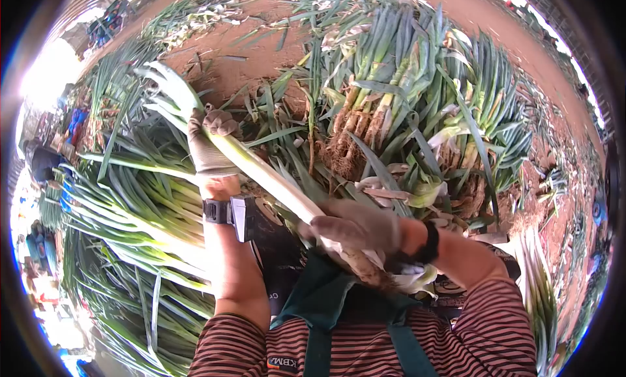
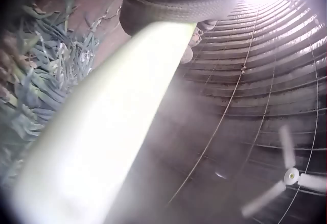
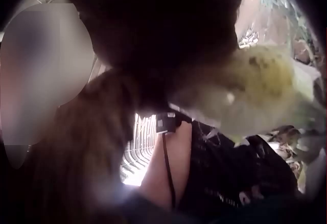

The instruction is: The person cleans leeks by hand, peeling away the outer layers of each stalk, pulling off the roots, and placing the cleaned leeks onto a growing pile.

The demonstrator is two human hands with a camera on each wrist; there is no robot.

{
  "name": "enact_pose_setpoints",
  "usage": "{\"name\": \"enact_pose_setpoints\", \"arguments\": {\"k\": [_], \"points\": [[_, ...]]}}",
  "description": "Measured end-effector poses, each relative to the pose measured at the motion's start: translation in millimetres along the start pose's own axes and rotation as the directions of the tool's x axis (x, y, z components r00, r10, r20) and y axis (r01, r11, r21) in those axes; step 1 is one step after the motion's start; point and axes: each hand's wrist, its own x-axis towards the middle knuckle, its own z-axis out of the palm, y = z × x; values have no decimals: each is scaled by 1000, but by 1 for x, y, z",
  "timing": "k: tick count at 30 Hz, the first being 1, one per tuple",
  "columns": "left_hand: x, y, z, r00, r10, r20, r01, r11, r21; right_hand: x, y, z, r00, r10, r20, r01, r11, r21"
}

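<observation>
One long leek (image 1: pixel 267 172) slants across in front of the body, leaf tops at upper left and the soil-covered root end at lower right. My gloved left hand (image 1: pixel 215 139) grips it below the leaves, fingers wrapped over the stalk. In the left wrist view the pale stalk (image 2: pixel 107 116) runs out from under the glove. Lower down, my gloved right hand (image 1: pixel 358 224) is blurred, its thumb across the white stalk just above the roots. A loose pale leaf (image 1: pixel 417 279) hangs beside the root end; the right wrist view shows yellowish leaf (image 3: pixel 260 83) by the dark glove.
Trimmed-looking leeks (image 1: pixel 150 227) lie piled at my left. Ahead stands a bundle of leeks with soil-covered roots (image 1: pixel 355 132), more leeks (image 1: pixel 489 123) to its right. Several pale stalks (image 1: pixel 535 266) lie at far right. Leaf scraps cover the reddish soil (image 1: pixel 244 48).
</observation>
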Motion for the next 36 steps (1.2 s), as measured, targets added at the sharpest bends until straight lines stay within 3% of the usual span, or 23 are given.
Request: {"name": "enact_pose_setpoints", "arguments": {"k": [1, 3, 6, 9, 12, 14, 15, 16, 17, 18, 19, 20, 21, 22, 23, 24, 26, 28, 29, 30, 31, 32, 36], "points": [[0, 4, -4, 1000, -10, -11, 10, 1000, -13, -12, 3, 7, 998, 50, -47, -51, 999, -2], [-2, 6, -9, 985, 83, -151, -66, 991, 116, -45, 21, 19, 981, -30, -190, 5, 991, -131], [-1, 8, -18, 915, 159, -371, -66, 966, 251, -102, 12, 34, 960, 80, -269, -186, 899, -397], [-1, 18, -41, 892, 218, -395, -19, 892, 451, -146, -3, 52, 918, 126, -376, -294, 852, -433], [-4, 9, -38, 850, 200, -487, 21, 911, 412, -181, -23, 69, 895, 128, -428, -335, 826, -454], [7, 41, -65, 816, 337, -469, -84, 873, 481, -213, -36, 78, 888, 182, -421, -384, 797, -466], [11, 61, -72, 795, 403, -453, -138, 848, 512, -237, -44, 86, 846, 70, -529, -404, 731, -550], [7, 75, -59, 834, 377, -403, -147, 856, 495, -267, -44, 97, 788, -59, -613, -432, 655, -620], [-4, 54, -23, 781, 452, -431, -131, 794, 594, -286, -38, 101, 610, 92, -787, -526, 790, -315], [-6, 48, -17, 775, 503, -383, -163, 744, 648, -302, -34, 105, 380, 236, -894, -493, 870, 20], [-4, 44, -13, 769, 550, -326, -201, 691, 694, -289, -49, 92, 173, 427, -888, -549, 790, 273], [1, 25, 1, 730, 602, -322, -229, 661, 715, -276, -49, 74, 181, 452, -874, -596, 757, 268], [3, 11, 13, 681, 657, -323, -259, 629, 733, -262, -38, 55, 301, 439, -847, -684, 718, 128], [10, 21, 5, 729, 621, -288, -268, 646, 715, -243, -28, 38, 416, 445, -793, -769, 638, -46], [7, 1, 34, 682, 703, -200, -366, 565, 739, -223, -19, 26, 504, 463, -729, -828, 499, -256], [3, -7, 57, 683, 718, -133, -401, 522, 753, -207, -12, 20, 600, 473, -646, -792, 236, -563], [-6, 3, 94, 716, 697, -42, -448, 505, 738, -191, 10, 17, 723, 216, -656, -691, 254, -677], [-18, 39, 109, 771, 618, 156, -447, 350, 823, -175, 16, 12, 807, 14, -590, -577, 231, -784], [-27, 51, 123, 793, 563, 231, -454, 295, 841, -170, 16, 7, 818, 52, -573, -567, 247, -786], [-34, 65, 139, 709, 692, 135, -342, 170, 924, -166, 15, 3, 828, 95, -553, -556, 265, -788], [-44, 72, 150, 676, 701, 227, -373, 60, 926, -160, 13, 1, 839, 141, -526, -543, 286, -790], [-52, 88, 154, 624, 737, 262, -413, 26, 911, -152, 2, 0, 787, 311, -533, -616, 328, -716], [-106, 193, 166, 497, 796, 345, -375, -162, 913, -143, 9, -11, 849, 274, -452, -527, 373, -764]]}}
